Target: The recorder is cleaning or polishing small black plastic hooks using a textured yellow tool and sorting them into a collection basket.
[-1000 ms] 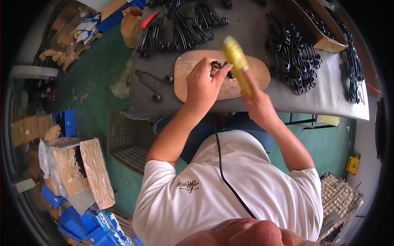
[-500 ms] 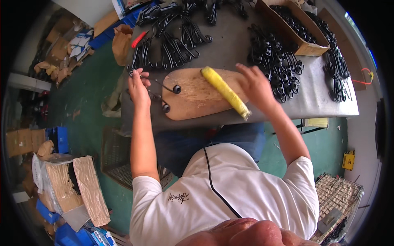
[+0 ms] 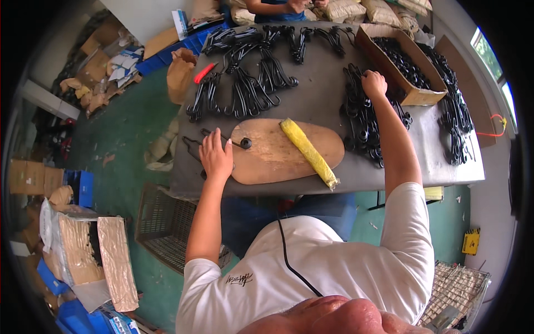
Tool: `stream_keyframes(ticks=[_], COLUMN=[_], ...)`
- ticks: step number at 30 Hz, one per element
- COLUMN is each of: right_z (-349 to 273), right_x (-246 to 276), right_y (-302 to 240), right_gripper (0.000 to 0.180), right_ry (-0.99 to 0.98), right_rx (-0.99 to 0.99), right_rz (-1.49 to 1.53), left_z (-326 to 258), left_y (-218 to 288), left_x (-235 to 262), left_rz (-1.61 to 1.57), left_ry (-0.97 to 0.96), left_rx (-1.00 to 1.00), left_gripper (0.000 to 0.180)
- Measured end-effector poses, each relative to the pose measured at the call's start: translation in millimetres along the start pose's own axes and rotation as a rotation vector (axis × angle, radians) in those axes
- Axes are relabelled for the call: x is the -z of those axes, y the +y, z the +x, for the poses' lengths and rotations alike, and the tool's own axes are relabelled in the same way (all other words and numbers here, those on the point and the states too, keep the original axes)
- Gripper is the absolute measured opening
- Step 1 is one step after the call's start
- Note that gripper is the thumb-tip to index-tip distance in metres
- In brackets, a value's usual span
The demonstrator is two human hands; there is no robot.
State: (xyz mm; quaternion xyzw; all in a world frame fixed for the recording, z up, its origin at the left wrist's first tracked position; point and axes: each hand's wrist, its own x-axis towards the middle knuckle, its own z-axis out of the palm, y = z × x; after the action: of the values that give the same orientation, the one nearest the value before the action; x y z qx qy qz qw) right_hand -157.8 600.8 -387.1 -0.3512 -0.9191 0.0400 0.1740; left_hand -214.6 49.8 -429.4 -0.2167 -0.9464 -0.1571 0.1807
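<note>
My left hand (image 3: pixel 216 157) lies with fingers spread over black metal hooks (image 3: pixel 192 146) at the left end of an oval wooden board (image 3: pixel 256 161). One ball-ended rod (image 3: pixel 246 143) reaches out past its fingers onto the board. A yellow wrapped strip (image 3: pixel 307 150) rests slantwise across the board's right part. My right hand (image 3: pixel 375 84) is closed at the far end of a pile of black ball-ended hooks (image 3: pixel 364 122), its fingertips partly hidden. It seems to grip a hook there.
Several bundles of black hooks (image 3: pixel 245 92) lie along the table's far left, with a red-handled tool (image 3: pixel 205 73) beside them. A cardboard box of black parts (image 3: pixel 423 98) stands at far right. Across the table is another person (image 3: pixel 278 8). A plastic crate (image 3: pixel 167 222) sits on the floor.
My left hand has come down and right, laying the hooks at the board's left end. My right hand has moved from beside the yellow strip up to the hook pile. The view has shifted.
</note>
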Motion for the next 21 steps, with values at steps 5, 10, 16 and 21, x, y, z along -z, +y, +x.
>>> stream_keyframes(ticks=[5, 10, 16, 21], right_z=[-2.0, -72.6, -230.6, -285.4], right_x=[-5.6, 45.4, 88.7, 67.8], right_y=[-6.9, -62.3, -124.0, -117.0], right_gripper=[0.019, 0.012, 0.023, 0.065], right_ry=[0.316, 0.503, -0.059, 0.074], right_rx=[0.203, 0.442, 0.423, 0.584], right_rz=[0.308, 0.676, 1.199, 0.616], left_z=[2.9, 6.3, 29.9, 32.2], left_y=[-21.8, -3.6, 114.1, 135.9], left_x=[5.2, 22.2, 51.5, 61.5], left_rz=[-0.067, 0.090, -1.613, -1.812], left_ry=[-0.014, 0.204, -0.339, -0.457], left_rx=[-0.099, -0.199, 0.392, 0.323], left_gripper=[0.057, 0.060, 0.053, 0.039])
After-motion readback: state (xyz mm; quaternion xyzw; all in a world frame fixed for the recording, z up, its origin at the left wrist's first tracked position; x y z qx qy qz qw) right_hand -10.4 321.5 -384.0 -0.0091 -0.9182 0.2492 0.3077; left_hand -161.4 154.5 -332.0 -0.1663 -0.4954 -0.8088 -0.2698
